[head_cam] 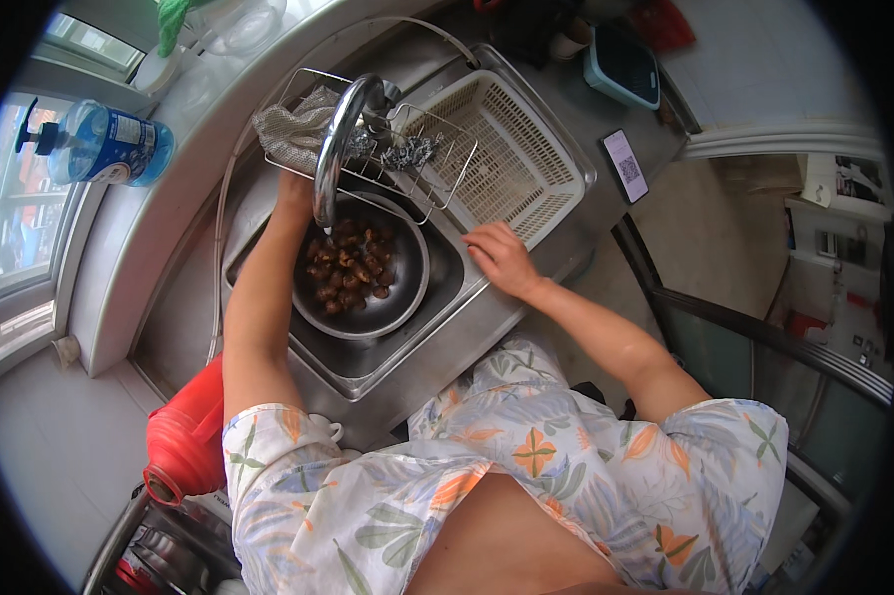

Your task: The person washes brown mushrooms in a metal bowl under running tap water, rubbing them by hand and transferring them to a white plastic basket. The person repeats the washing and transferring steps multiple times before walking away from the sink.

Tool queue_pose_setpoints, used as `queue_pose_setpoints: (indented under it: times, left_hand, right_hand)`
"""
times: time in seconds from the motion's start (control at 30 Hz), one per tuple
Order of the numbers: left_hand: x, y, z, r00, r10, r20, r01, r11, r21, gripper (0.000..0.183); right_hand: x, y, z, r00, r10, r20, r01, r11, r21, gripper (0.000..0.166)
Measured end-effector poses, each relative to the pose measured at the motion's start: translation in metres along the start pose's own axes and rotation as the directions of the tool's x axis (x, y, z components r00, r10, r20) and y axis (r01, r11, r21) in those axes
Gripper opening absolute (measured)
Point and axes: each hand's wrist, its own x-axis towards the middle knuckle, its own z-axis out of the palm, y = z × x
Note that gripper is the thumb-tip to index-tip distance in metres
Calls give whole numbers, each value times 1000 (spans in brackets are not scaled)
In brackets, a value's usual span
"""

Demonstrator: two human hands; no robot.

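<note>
A dark round pan (410,297) sits in the left basin of a steel sink (447,260), with many small brown pieces of food (347,271) in it. The curved chrome faucet (335,149) arches over the pan. My left hand (294,182) reaches to the wire rack behind the pan; its fingers are hidden below the mesh cloth (291,130), so its grip cannot be told. My right hand (500,256) rests at the sink's edge by the corner of a white plastic basket (558,201), fingers slightly bent and apart, holding nothing.
A wire rack (458,178) holds steel wool scrubbers (410,152). A phone (625,167) lies on the counter at right, near a light blue container (622,67). A blue soap bottle (109,145) stands on the sill at left. A red thermos (187,435) is beside my left arm.
</note>
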Motion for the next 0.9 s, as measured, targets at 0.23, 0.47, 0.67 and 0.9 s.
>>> queue_pose_setpoints:
  times: [0.23, 0.47, 0.67, 0.9]
  left_hand:
    - [-56, 73, -29, 849, -325, -417, 301, 946, -124, 43]
    - [-191, 125, 85, 265, -960, 95, 456, 38, -889, 30]
    - [-220, 164, 113, 73, -829, 554, 162, -538, -827, 58]
    - [-201, 126, 143, 164, -675, 720, 138, -707, -694, 82]
  right_hand:
    - [52, -47, 70, 937, 345, 47, -308, 760, 572, 15]
    - [98, -62, 175, 664, 181, 726, -559, -525, 642, 26]
    - [97, -35, 204, 649, 477, 592, -760, 392, 518, 41]
    - [88, 48, 263, 828, 404, 389, -427, 904, -30, 91]
